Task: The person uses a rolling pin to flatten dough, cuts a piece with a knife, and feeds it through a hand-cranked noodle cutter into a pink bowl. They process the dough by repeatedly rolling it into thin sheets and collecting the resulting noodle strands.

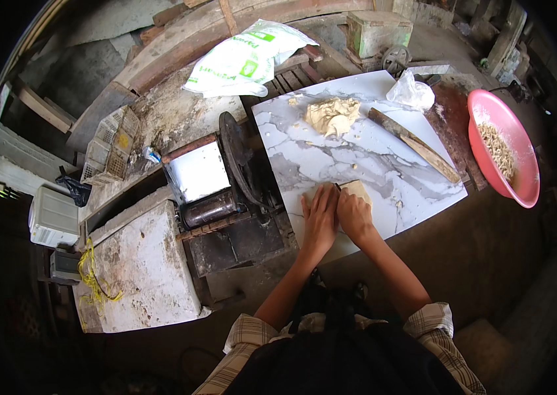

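Note:
At the near edge of a white marble-patterned board (384, 187), both hands work close together over a flat pale slab of dough (360, 189). My left hand (320, 214) lies with its fingers stretched forward, pressing down at the slab's left side. Beside it, my right hand (355, 214) is closed; a small dark tip shows between the two hands, but what it belongs to is hidden. Farther up the board rests a rough lump of dough (332, 116) with crumbs around it. A long worn wooden piece (417, 146) lies diagonally to its right.
Left of the board stands a hand-cranked roller machine (209, 204) with a large wheel (235, 148). A pink basin (519, 155) holding small pale pieces sits at the right. Behind are a white sack (245, 62) and a clear plastic bag (411, 92). Plastic baskets (110, 145) stand far left.

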`<state>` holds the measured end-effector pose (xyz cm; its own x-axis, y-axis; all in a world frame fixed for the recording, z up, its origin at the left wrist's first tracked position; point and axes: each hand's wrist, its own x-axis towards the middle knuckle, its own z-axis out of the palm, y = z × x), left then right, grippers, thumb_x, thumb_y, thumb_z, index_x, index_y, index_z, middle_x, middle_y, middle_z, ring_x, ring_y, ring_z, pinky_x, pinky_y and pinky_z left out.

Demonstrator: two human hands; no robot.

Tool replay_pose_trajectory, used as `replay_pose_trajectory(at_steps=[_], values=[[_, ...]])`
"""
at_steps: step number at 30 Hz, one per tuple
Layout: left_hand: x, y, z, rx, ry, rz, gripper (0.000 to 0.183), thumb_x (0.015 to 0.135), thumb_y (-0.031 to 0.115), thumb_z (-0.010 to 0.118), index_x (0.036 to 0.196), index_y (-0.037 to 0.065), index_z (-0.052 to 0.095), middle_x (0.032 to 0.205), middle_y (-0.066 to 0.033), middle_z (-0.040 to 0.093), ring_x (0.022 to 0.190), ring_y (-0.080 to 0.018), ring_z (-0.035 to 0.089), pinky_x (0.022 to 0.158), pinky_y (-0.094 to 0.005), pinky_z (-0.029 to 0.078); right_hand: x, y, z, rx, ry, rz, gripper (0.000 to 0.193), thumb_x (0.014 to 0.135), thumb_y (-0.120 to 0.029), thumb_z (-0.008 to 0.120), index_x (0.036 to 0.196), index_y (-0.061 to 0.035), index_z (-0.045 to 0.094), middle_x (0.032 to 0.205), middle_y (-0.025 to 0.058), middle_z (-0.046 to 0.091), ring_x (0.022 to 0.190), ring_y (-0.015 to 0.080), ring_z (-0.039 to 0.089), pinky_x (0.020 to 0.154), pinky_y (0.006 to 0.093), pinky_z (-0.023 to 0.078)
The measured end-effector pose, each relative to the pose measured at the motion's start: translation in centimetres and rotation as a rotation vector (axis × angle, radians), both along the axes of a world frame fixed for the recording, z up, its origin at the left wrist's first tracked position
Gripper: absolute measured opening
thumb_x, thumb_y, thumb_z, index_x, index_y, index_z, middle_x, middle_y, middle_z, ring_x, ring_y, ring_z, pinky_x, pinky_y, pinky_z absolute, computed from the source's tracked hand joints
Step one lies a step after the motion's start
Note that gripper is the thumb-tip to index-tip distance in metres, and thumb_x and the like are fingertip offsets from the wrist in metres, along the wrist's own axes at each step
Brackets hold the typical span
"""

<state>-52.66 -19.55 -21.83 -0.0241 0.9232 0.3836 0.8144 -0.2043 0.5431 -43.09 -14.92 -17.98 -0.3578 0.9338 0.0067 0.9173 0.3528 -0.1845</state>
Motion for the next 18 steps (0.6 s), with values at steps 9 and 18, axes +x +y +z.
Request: replay_pose_trajectory(at_steps=[9, 18], values=[[-0.2, 0.0, 0.2, -0.042, 0.033, -0.003, 0.052, 0.081, 0.005, 0.053, 0.132, 0.003, 0.042, 0.138, -0.0103, 0.039, 0.134, -0.0270, 0.029, 0.108, -0.0598, 0.009, 0.4, -1.3, 0.1, -0.044, 0.025, -0.038, 0.014, 0.088, -0.014, 0.045, 0.090, -0.0023, 0.053, 0.074, 0.0147, 0.065, 0.070, 0.0306, 0.067, 0.060, 0.0390, 0.055], [-0.1, 0.1, 0.0, -0.006, 0.091, 0.014, 0.048, 0.083, 0.011, 0.058, 0.130, 0.007, 0.045, 0.135, -0.0088, 0.040, 0.131, -0.0259, 0.034, 0.108, -0.0583, 0.012, 3.2, -5.3, 0.4, -0.026, -0.013, -0.026, 0.013, 0.085, -0.012, 0.047, 0.091, -0.0004, 0.052, 0.069, 0.0142, 0.065, 0.062, 0.0303, 0.067, 0.053, 0.0425, 0.054]])
